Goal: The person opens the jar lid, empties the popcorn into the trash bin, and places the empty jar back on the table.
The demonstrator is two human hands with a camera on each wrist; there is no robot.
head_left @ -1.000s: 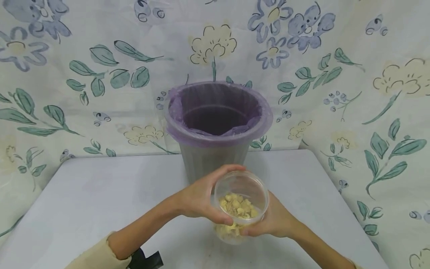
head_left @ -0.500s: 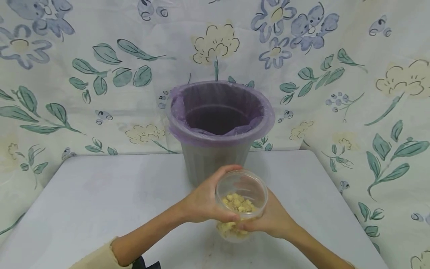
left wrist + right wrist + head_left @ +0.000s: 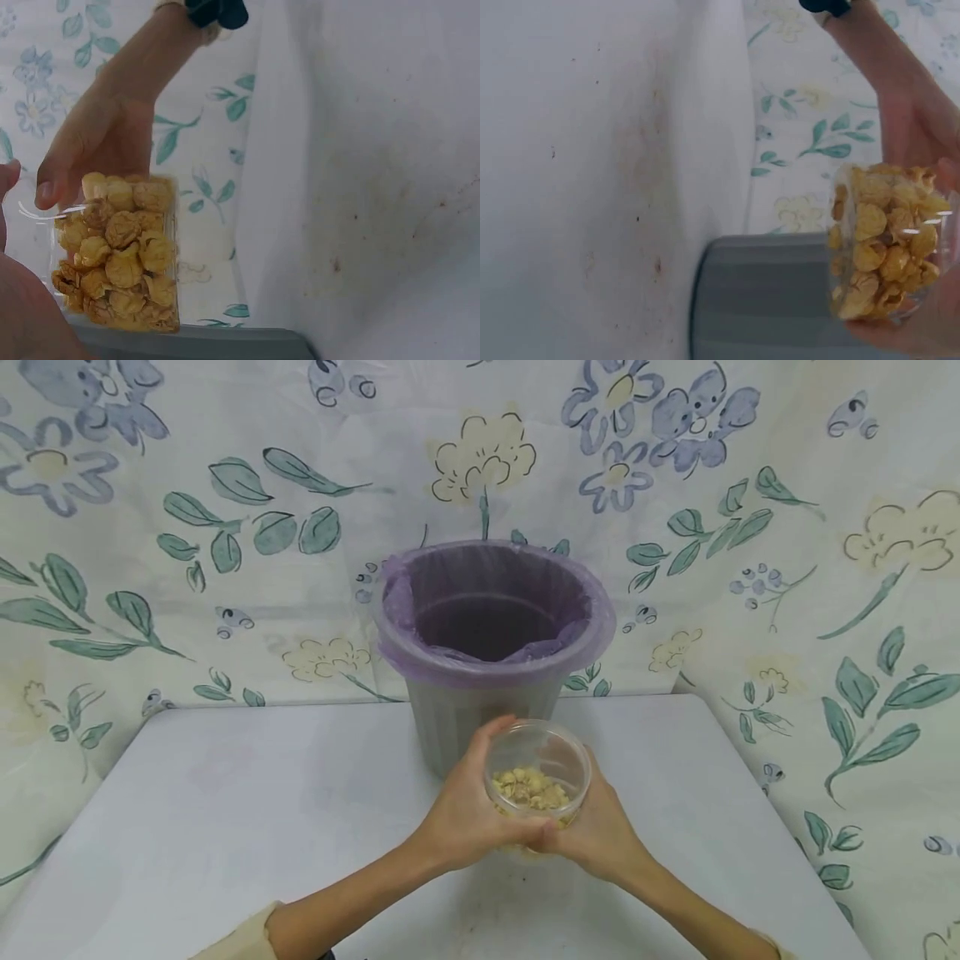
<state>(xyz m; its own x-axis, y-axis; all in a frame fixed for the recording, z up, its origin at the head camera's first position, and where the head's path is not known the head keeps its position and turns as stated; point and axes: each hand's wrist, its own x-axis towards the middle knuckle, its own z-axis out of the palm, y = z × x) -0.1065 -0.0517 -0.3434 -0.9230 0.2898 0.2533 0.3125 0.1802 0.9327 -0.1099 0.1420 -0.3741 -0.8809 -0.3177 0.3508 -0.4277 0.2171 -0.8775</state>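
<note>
Both hands hold a clear round plastic tub partly filled with yellow-brown popcorn. My left hand grips its left side and my right hand its right side, with the thumbs meeting at the near side. Seen from both wrists, the tub is above the table and popcorn shows through its wall. I cannot tell if a lid covers its top. Just beyond the tub stands a grey bin, its rim covered by a purple plastic liner. The fingers behind the tub are mostly hidden.
The white table carries the bin near its back edge. Small dark crumbs and faint stains mark the tabletop near me. A floral cloth hangs behind the table and along its sides.
Both hands have lifted the tub slightly and moved it away from me, towards the bin. My thumbs have come together in front of it. The bin stays in place.
</note>
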